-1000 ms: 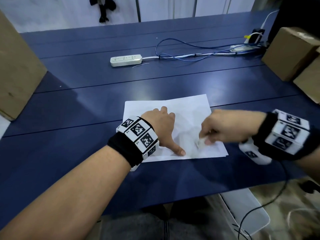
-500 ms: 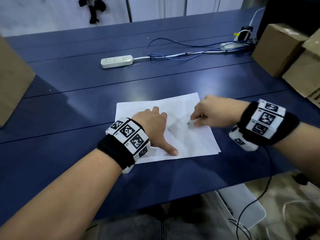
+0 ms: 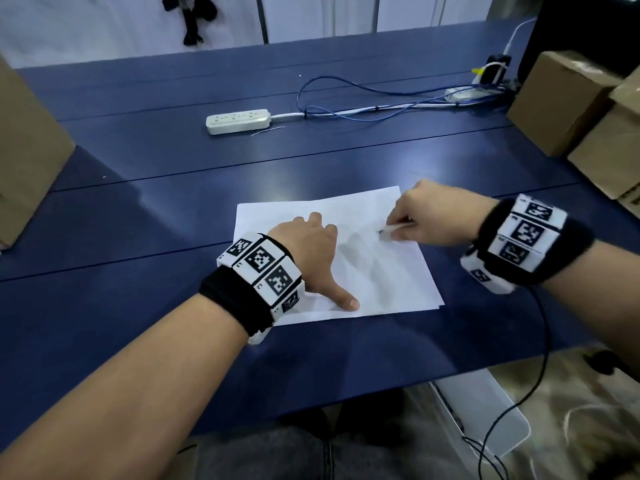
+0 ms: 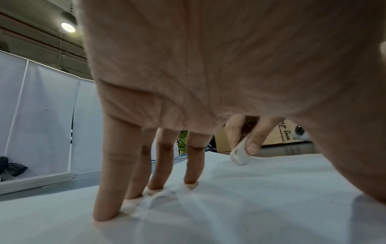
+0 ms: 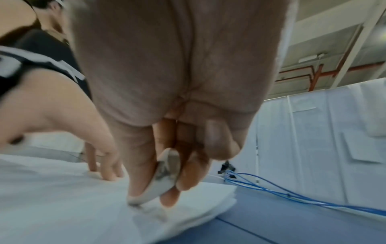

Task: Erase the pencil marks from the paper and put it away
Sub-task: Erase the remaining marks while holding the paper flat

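We see a thin white paper lying flat near the front edge of a blue worktop. Our left hand presses it with straight, spread fingers; our right hand pinches a small eraser against its far right part. The sheet looks light, floppy and easily creased, best lifted by an edge. A power strip, cables and cardboard boxes sit well apart, so nothing seems in the way.

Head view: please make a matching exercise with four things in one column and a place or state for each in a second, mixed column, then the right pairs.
1. eraser
2. paper
3. power strip
4. boxes

A. far middle of the table
B. pinched in the right hand
C. right edge of the table
D. pressed flat under the left hand

Pairs: 1-B, 2-D, 3-A, 4-C
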The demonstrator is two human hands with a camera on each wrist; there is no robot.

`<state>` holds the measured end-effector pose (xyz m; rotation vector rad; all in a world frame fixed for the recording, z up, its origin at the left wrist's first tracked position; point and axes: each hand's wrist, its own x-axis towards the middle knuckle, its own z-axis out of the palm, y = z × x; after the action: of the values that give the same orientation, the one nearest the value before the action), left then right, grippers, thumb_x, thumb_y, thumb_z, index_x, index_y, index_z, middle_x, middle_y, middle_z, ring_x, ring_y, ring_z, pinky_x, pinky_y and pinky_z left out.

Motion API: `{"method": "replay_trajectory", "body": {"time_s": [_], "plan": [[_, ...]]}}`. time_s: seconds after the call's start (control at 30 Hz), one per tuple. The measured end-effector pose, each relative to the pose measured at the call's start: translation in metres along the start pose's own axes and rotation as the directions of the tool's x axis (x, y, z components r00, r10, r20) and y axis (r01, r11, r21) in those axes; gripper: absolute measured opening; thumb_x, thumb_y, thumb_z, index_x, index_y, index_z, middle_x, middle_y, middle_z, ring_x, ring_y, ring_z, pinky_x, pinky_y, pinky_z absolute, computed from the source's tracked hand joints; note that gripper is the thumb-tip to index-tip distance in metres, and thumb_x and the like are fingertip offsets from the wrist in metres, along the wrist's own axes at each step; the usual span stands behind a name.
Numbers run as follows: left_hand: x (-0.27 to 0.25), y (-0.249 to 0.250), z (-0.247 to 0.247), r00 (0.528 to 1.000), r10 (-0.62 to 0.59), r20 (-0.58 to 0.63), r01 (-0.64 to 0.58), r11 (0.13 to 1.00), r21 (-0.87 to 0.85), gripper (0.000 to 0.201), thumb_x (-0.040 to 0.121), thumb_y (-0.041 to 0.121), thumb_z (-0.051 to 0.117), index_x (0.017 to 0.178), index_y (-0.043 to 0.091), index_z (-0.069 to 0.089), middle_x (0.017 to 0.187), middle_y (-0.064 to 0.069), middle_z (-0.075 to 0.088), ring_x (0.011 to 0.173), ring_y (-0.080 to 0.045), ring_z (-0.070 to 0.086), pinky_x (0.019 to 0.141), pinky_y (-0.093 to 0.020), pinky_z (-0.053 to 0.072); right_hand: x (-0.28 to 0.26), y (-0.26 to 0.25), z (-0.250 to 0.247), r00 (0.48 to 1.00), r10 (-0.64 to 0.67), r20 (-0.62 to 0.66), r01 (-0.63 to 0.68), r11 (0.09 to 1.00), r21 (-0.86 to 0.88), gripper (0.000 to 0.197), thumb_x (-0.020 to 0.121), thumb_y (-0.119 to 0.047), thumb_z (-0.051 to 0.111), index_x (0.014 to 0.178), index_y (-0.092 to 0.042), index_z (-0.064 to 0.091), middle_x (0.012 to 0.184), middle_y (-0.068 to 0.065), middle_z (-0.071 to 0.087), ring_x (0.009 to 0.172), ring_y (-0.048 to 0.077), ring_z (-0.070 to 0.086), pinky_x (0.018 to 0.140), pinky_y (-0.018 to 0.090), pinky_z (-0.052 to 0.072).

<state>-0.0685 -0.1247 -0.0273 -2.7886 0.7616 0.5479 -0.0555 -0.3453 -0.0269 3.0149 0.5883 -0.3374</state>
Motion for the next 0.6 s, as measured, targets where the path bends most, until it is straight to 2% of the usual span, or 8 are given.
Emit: {"method": "replay_trajectory", "body": {"time_s": [0.07, 0.13, 0.23, 0.27, 0.37, 0.43, 0.5, 0.6], "plan": [[0.000, 0.000, -0.001, 1.000, -0.001, 0.006, 0.001, 1.000, 0.006, 0.101, 0.048, 0.089, 0.064, 0.116, 0.017, 0.046, 0.105, 0.000, 0.037, 0.101, -0.022, 0.047, 0.073, -0.034, 0.039, -0.003, 0.004, 0.004, 0.999, -0.032, -0.026, 0.032, 0.999, -0.007, 0.041, 0.089, -0.056, 0.049, 0.094, -0.022, 0.072, 0.082, -0.002, 0.070, 0.082, 0.021, 0.060, 0.074, 0.041, 0.055], [0.001, -0.001, 0.000, 1.000, 0.000, 0.007, 0.000, 1.000, 0.001, 0.102, 0.048, 0.089, 0.065, 0.117, 0.017, 0.046, 0.108, -0.001, 0.039, 0.103, -0.023, 0.048, 0.073, -0.034, 0.040, -0.021, -0.005, 0.008, 0.983, -0.184, 0.023, 0.183, 0.982, 0.037, 0.037, 0.090, -0.051, 0.049, 0.094, -0.022, 0.071, 0.086, -0.006, 0.067, 0.083, 0.018, 0.060, 0.075, 0.038, 0.053], [0.002, -0.002, 0.001, 1.000, 0.005, -0.009, -0.005, 1.000, -0.008, 0.103, 0.046, 0.090, 0.065, 0.116, 0.017, 0.046, 0.112, -0.002, 0.043, 0.102, -0.023, 0.049, 0.072, -0.034, 0.040, -0.049, -0.024, 0.011, 0.892, -0.419, 0.168, 0.375, 0.895, 0.243, 0.018, 0.088, -0.033, 0.066, 0.104, -0.029, 0.074, 0.090, -0.012, 0.066, 0.084, 0.009, 0.060, 0.076, 0.026, 0.048], [0.002, -0.002, 0.002, 1.000, 0.008, -0.016, -0.008, 1.000, -0.006, 0.102, 0.045, 0.090, 0.065, 0.115, 0.017, 0.046, 0.110, -0.002, 0.042, 0.100, -0.023, 0.049, 0.071, -0.034, 0.040, -0.050, -0.026, 0.010, 0.891, -0.407, 0.203, 0.352, 0.900, 0.258, 0.019, 0.087, -0.032, 0.067, 0.106, -0.031, 0.074, 0.091, -0.014, 0.067, 0.083, 0.007, 0.059, 0.077, 0.025, 0.048], [0.001, -0.001, 0.001, 1.000, 0.007, -0.005, -0.007, 1.000, 0.001, 0.101, 0.047, 0.089, 0.065, 0.115, 0.016, 0.046, 0.105, 0.000, 0.038, 0.101, -0.022, 0.047, 0.072, -0.034, 0.039, -0.025, -0.014, 0.007, 0.976, -0.191, 0.109, 0.173, 0.973, 0.152, 0.022, 0.087, -0.044, 0.062, 0.102, -0.032, 0.074, 0.088, -0.012, 0.071, 0.080, 0.008, 0.059, 0.080, 0.032, 0.053], [0.001, -0.001, 0.000, 1.000, 0.000, -0.002, 0.000, 1.000, 0.005, 0.102, 0.047, 0.090, 0.064, 0.115, 0.016, 0.046, 0.105, 0.000, 0.038, 0.101, -0.022, 0.047, 0.073, -0.034, 0.039, -0.009, -0.004, 0.000, 0.996, -0.073, 0.054, 0.071, 0.996, 0.047, 0.052, 0.077, -0.069, 0.042, 0.094, -0.030, 0.072, 0.081, -0.006, 0.070, 0.080, 0.016, 0.061, 0.075, 0.041, 0.055], [0.001, 0.000, 0.000, 1.000, 0.002, -0.001, -0.002, 1.000, 0.010, 0.101, 0.048, 0.089, 0.064, 0.116, 0.016, 0.046, 0.108, -0.001, 0.040, 0.102, -0.022, 0.047, 0.073, -0.034, 0.039, -0.007, 0.003, 0.004, 0.998, -0.062, 0.024, 0.062, 0.998, -0.009, 0.064, 0.072, -0.071, 0.031, 0.092, -0.024, 0.069, 0.081, -0.004, 0.068, 0.082, 0.021, 0.061, 0.073, 0.043, 0.055], [0.001, -0.001, 0.000, 1.000, 0.002, -0.002, -0.002, 1.000, 0.001, 0.101, 0.048, 0.088, 0.065, 0.115, 0.016, 0.046, 0.113, -0.003, 0.043, 0.103, -0.023, 0.048, 0.072, -0.033, 0.038, -0.035, -0.012, 0.006, 0.968, -0.227, 0.107, 0.224, 0.974, 0.039, 0.024, 0.089, -0.044, 0.055, 0.095, -0.025, 0.069, 0.087, -0.008, 0.064, 0.087, 0.017, 0.059, 0.076, 0.037, 0.051]]}}
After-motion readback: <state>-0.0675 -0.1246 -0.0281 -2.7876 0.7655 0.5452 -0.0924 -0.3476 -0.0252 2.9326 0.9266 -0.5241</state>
